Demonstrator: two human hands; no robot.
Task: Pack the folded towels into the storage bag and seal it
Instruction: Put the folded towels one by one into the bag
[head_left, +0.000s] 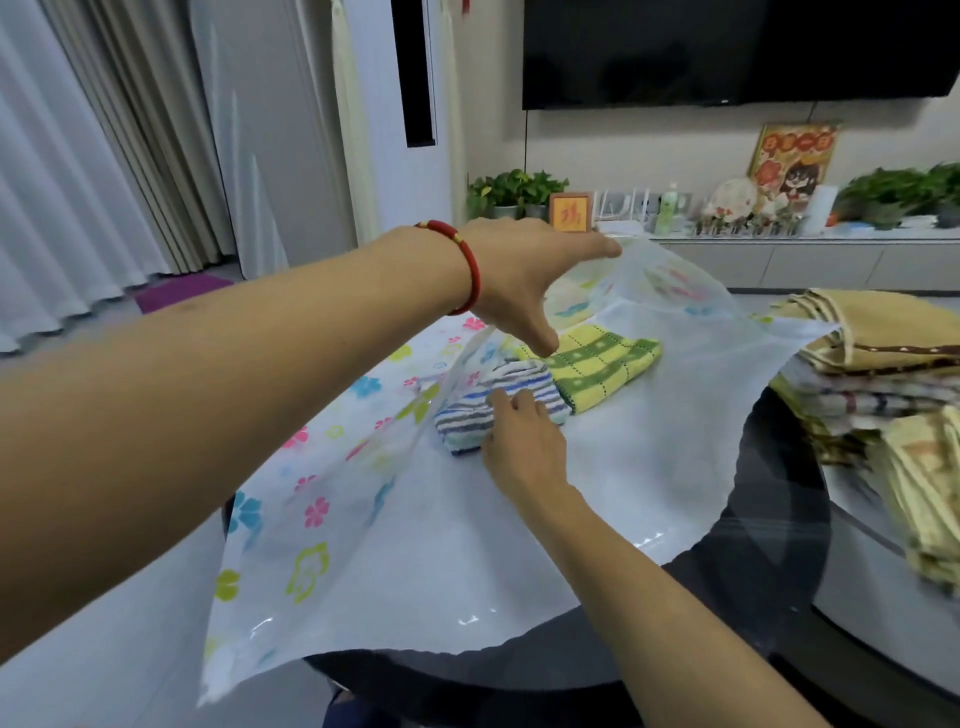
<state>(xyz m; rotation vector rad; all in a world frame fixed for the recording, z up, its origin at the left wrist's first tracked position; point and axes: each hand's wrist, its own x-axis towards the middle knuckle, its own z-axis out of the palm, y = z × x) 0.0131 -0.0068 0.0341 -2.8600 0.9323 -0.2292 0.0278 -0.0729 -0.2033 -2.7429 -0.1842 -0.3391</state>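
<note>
Dark round table (769, 519): right hand (524, 436) on striped towel (493, 410) in bag (363, 545).

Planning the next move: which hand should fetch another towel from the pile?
The right hand. It only rests on the striped towel and is nearer the pile on the right; the left hand is holding the bag open.

The storage bag (519, 545) mouth gapes wide; its bare floor lies right of the green-yellow towel (597, 366); the towel stack (883, 395) crowds farther right.
</note>
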